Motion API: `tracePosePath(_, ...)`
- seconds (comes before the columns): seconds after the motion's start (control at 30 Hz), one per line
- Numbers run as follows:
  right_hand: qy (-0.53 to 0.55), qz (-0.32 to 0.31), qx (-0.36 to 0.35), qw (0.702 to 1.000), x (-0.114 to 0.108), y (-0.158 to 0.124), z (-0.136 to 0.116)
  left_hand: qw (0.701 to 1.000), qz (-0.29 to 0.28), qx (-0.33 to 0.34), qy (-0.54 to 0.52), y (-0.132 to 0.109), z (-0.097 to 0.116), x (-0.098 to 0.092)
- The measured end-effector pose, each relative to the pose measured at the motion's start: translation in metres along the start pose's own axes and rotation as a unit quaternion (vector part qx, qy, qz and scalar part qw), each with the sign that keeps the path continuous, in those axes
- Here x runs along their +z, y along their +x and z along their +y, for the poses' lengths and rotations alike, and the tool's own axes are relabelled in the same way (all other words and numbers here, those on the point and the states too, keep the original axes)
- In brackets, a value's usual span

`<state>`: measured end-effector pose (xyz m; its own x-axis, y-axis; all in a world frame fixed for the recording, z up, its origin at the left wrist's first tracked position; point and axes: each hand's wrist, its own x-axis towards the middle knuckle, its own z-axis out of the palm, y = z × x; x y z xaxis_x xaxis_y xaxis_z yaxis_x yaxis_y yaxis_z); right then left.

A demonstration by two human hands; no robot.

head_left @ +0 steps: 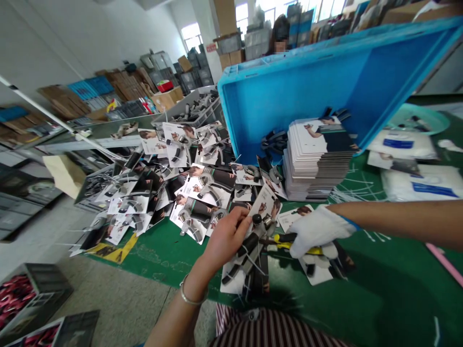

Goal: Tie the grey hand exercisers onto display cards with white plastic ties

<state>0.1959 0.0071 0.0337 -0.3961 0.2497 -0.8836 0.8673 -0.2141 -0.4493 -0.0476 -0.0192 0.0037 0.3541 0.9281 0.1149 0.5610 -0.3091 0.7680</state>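
Observation:
My left hand (226, 236), bare with a bracelet at the wrist, is closed on a black hand gripper (249, 248) tied with white cable ties to a printed backing card (265, 205). My right hand (316, 230) wears a white glove and is closed on a yellow-handled cutter (289, 241), whose tip meets the hand gripper. Both hands hover just above the green table (361, 299). Another packaged card (321, 267) lies under the right hand.
A heap of carded hand grippers (170, 188) covers the table's left. A neat stack of cards (318, 154) stands against a tilted blue crate (325, 77). White bags (415, 178) lie right. Grey bins (32, 299) sit on the floor at left. A person (280, 36) is behind the crate.

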Motion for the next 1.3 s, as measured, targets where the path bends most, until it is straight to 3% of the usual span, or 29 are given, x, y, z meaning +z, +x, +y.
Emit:
tracePosePath(0.13,-0.031,0.073,-0.049,0.996,0.005,0.010,0.008,0.998,0.025,-0.017,-0.050,0.002,-0.011,0.001)
tracePosePath(0.23,-0.072,0.152,-0.090,0.982,0.023,0.014,0.018,0.985,0.064,-0.066,-0.145,0.002,-0.026,0.009)
tracePosePath(0.43,-0.207,0.248,-0.235,0.917,0.085,0.021,0.036,0.924,0.287,-0.144,-0.210,0.002,-0.049,0.019)
tracePosePath(0.5,-0.179,0.294,-0.255,0.904,0.098,0.023,0.036,0.892,0.371,-0.144,-0.214,0.001,-0.046,0.019)
tracePosePath(0.57,-0.097,0.328,-0.234,0.910,0.103,0.024,0.031,0.860,0.446,-0.128,-0.214,-0.001,-0.038,0.020)
tracePosePath(0.63,-0.022,0.345,-0.229,0.910,0.104,0.026,0.023,0.842,0.487,-0.103,-0.210,-0.003,-0.029,0.023)
tracePosePath(0.77,0.039,0.432,-0.241,0.868,0.106,0.043,0.008,0.826,0.523,-0.059,-0.200,-0.004,-0.012,0.035)
tracePosePath(0.9,-0.003,0.541,-0.204,0.816,0.111,0.070,0.006,0.825,0.534,-0.050,-0.179,-0.005,-0.006,0.040)
tracePosePath(1.0,-0.043,0.563,-0.208,0.799,0.114,0.080,0.005,0.823,0.536,-0.048,-0.180,-0.006,-0.007,0.041)
tracePosePath(1.1,-0.054,0.569,-0.200,0.795,0.114,0.080,0.002,0.824,0.532,-0.050,-0.189,-0.007,-0.009,0.041)
tracePosePath(1.2,-0.015,0.542,-0.189,0.818,0.113,0.073,-0.004,0.827,0.525,-0.056,-0.193,-0.009,-0.010,0.043)
tracePosePath(1.3,0.083,0.476,-0.252,0.839,0.118,0.069,-0.011,0.827,0.520,-0.062,-0.203,-0.008,-0.013,0.048)
